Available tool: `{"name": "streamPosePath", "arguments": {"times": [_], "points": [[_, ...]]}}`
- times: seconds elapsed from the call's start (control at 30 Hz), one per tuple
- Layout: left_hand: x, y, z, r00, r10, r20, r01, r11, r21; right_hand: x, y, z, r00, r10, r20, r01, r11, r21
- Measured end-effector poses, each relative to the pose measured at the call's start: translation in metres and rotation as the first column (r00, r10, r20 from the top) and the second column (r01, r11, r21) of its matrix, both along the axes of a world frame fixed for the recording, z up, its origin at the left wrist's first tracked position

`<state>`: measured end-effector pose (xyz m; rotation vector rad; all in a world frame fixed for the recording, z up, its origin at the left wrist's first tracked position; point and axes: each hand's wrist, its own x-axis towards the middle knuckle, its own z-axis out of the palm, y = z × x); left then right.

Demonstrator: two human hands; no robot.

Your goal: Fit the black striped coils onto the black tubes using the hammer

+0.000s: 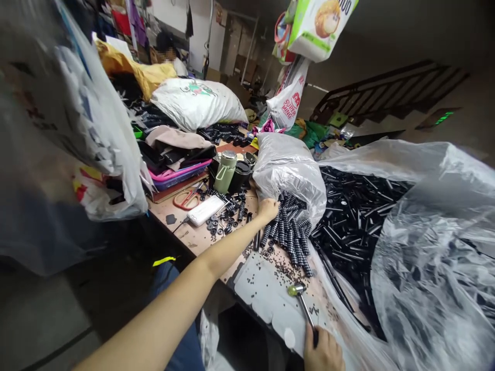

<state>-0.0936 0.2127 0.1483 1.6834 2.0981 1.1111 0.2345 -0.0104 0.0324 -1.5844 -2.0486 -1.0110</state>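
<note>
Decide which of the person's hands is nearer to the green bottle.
Left. The left hand reaches the ribbed black pieces just right of the green bottle; the right hand holds a small hammer by the table's near edge.

The person is wearing nothing on the left arm [185,288]: it is showing bare, with no sleeve in sight, up to the left hand [267,208]. The right hand [323,353], near at the bottom, is showing no glove or ring. Dark blue trousers [181,314] are covering the legs.

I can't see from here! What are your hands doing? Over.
Left hand on the ribbed rods at the bag mouth. Right hand grips a small hammer. Loose beads scattered between.
</note>
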Motion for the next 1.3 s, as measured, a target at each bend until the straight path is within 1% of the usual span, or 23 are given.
{"name": "streamPosePath", "arguments": {"times": [0.07, 0.17, 0.23, 0.3, 0.37, 0.47, 0.57, 0.63, 0.7, 0.73, 0.77, 0.8, 0.83, 0.9, 0.97, 1.03, 1.07, 1.1, 1.13, 1.17, 1.2, 1.23, 1.3], "points": [[-0.003, -0.006, -0.010, 1.000, -0.023, -0.004, 0.022, 0.999, -0.028, -0.003, 0.000, 0.003, 1.000, -0.005, -0.003, 0.005, 1.000, -0.023], [-0.016, -0.024, -0.027, 0.999, -0.040, -0.029, 0.038, 0.996, -0.084, -0.008, -0.004, 0.008, 0.998, -0.051, -0.021, 0.049, 0.994, -0.099], [-0.029, -0.036, -0.035, 0.998, 0.016, -0.056, -0.024, 0.989, -0.146, -0.011, -0.006, 0.010, 0.996, -0.088, -0.033, 0.082, 0.983, -0.165], [-0.043, -0.044, -0.041, 0.990, 0.112, -0.086, -0.129, 0.965, -0.227, -0.013, -0.008, 0.010, 0.993, -0.113, -0.045, 0.100, 0.969, -0.224], [-0.053, -0.046, -0.045, 0.976, 0.185, -0.113, -0.211, 0.929, -0.303, -0.013, -0.009, 0.010, 0.988, -0.144, -0.061, 0.123, 0.958, -0.260], [-0.060, -0.043, -0.047, 0.966, 0.218, -0.138, -0.254, 0.894, -0.368, -0.014, -0.012, 0.008, 0.978, -0.193, -0.074, 0.164, 0.943, -0.289], [-0.058, -0.048, -0.044, 0.961, 0.224, -0.159, -0.269, 0.885, -0.380, -0.014, -0.011, 0.009, 0.978, -0.196, -0.072, 0.165, 0.935, -0.314], [-0.055, -0.062, -0.040, 0.964, 0.203, -0.173, -0.252, 0.904, -0.344, -0.014, -0.009, 0.010, 0.980, -0.181, -0.082, 0.144, 0.931, -0.335], [-0.051, -0.084, -0.035, 0.977, 0.137, -0.164, -0.177, 0.947, -0.267, -0.014, -0.006, 0.011, 0.978, -0.179, -0.109, 0.129, 0.925, -0.358], [-0.049, -0.098, -0.032, 0.987, 0.075, -0.144, -0.105, 0.971, -0.214, -0.014, -0.005, 0.011, 0.974, -0.187, -0.127, 0.129, 0.920, -0.371], [-0.046, -0.112, -0.029, 0.993, -0.009, -0.118, -0.009, 0.988, -0.154, -0.015, -0.005, 0.011, 0.968, -0.204, -0.145, 0.135, 0.913, -0.385], [-0.044, -0.127, -0.024, 0.990, -0.108, -0.090, 0.099, 0.990, -0.095, -0.015, -0.004, 0.011, 0.961, -0.224, -0.161, 0.143, 0.903, -0.405], [-0.042, -0.141, -0.019, 0.974, -0.217, -0.068, 0.214, 0.976, -0.046, -0.016, -0.004, 0.011, 0.954, -0.242, -0.177, 0.146, 0.891, -0.430], [-0.036, -0.167, -0.008, 0.911, -0.408, -0.054, 0.409, 0.913, -0.002, -0.017, -0.003, 0.015, 0.943, -0.269, -0.198, 0.141, 0.857, -0.495], [-0.029, -0.186, 0.000, 0.836, -0.544, -0.071, 0.541, 0.839, -0.058, -0.015, 0.002, 0.023, 0.936, -0.261, -0.237, 0.086, 0.820, -0.565], [-0.018, -0.197, 0.001, 0.758, -0.643, -0.113, 0.624, 0.764, -0.164, -0.009, 0.014, 0.038, 0.924, -0.232, -0.305, 0.004, 0.802, -0.597], [-0.012, -0.199, 0.000, 0.716, -0.685, -0.135, 0.653, 0.726, -0.218, -0.005, 0.022, 0.046, 0.914, -0.222, -0.339, -0.023, 0.806, -0.591], [-0.005, -0.199, -0.004, 0.678, -0.719, -0.149, 0.674, 0.690, -0.265, 0.000, 0.032, 0.055, 0.906, -0.229, -0.357, -0.020, 0.818, -0.575], [0.002, -0.198, -0.008, 0.651, -0.744, -0.150, 0.687, 0.661, -0.300, 0.006, 0.043, 0.063, 0.902, -0.253, -0.350, 0.013, 0.827, -0.563], [0.009, -0.197, -0.013, 0.637, -0.758, -0.141, 0.695, 0.644, -0.321, 0.013, 0.054, 0.070, 0.897, -0.300, -0.326, 0.074, 0.826, -0.558], [0.015, -0.195, -0.018, 0.638, -0.760, -0.123, 0.698, 0.638, -0.324, 0.020, 0.065, 0.075, 0.886, -0.361, -0.290, 0.140, 0.806, -0.575], [0.022, -0.194, -0.023, 0.651, -0.753, -0.099, 0.699, 0.645, -0.308, 0.027, 0.075, 0.079, 0.876, -0.409, -0.256, 0.184, 0.772, -0.608], [0.033, -0.193, -0.034, 0.690, -0.723, -0.037, 0.696, 0.677, -0.239, 0.039, 0.091, 0.082, 0.856, -0.469, -0.219, 0.225, 0.719, -0.658]]}}
